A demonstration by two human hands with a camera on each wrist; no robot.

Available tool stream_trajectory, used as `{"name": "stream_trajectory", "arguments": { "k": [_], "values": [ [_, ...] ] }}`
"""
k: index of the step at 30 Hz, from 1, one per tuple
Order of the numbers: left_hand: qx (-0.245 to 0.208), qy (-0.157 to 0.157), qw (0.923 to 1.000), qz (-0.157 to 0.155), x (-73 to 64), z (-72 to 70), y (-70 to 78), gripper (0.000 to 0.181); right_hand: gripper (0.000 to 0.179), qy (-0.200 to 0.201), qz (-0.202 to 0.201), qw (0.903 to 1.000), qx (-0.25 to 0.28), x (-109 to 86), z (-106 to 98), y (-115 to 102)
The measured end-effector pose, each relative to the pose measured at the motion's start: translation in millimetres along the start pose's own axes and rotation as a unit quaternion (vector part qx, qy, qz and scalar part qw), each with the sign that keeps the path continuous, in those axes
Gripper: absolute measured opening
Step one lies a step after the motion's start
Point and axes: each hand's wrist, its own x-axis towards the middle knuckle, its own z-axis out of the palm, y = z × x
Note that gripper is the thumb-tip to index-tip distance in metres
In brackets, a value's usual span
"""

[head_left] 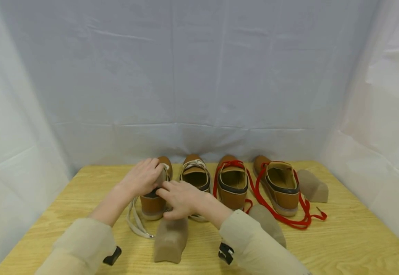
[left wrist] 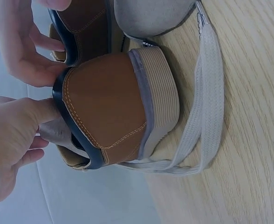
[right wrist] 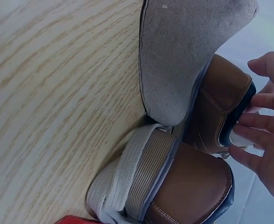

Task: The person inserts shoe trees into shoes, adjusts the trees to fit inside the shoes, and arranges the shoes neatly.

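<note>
At the left end of a row, a brown shoe [head_left: 153, 208] stands heel toward me, its pale lace [left wrist: 211, 93] trailing on the table. A grey-beige shoe insert [left wrist: 58, 132] sits partly inside its opening. My left hand [head_left: 142, 177] holds this insert from above, its thumb at the dark heel collar. From the other side, my right hand [head_left: 185, 198] touches the collar with extended fingers [right wrist: 256, 119], thumb apart. Just below the right hand, another shoe insert [head_left: 171, 242] lies on the table.
To the right stand a second shoe with a pale lace [head_left: 195, 172] and two with red laces, one upright [head_left: 233, 198] and one angled [head_left: 286, 200]. Further inserts lie by my right sleeve [head_left: 266, 221] and at the far right [head_left: 311, 187]. White cloth [head_left: 199, 95] surrounds the wooden table.
</note>
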Motion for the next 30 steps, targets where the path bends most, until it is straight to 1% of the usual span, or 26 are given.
{"name": "stream_trajectory", "arguments": {
  "k": [13,20,30],
  "values": [
    [-0.006,0.003,1.0000,0.004,0.2,2.4,-1.9,0.051,0.057,-0.018,0.002,0.9998,0.009,0.8,-0.9,0.7],
    [-0.009,0.004,0.9999,0.005,-1.1,5.3,-3.3,0.051,0.056,-0.014,-0.001,0.9999,0.006,0.7,-0.9,-0.3],
    [-0.002,0.023,0.9997,0.011,0.2,9.0,-4.4,0.050,0.058,-0.017,0.003,0.9998,0.006,1.1,-0.7,0.3]
  ]
}}
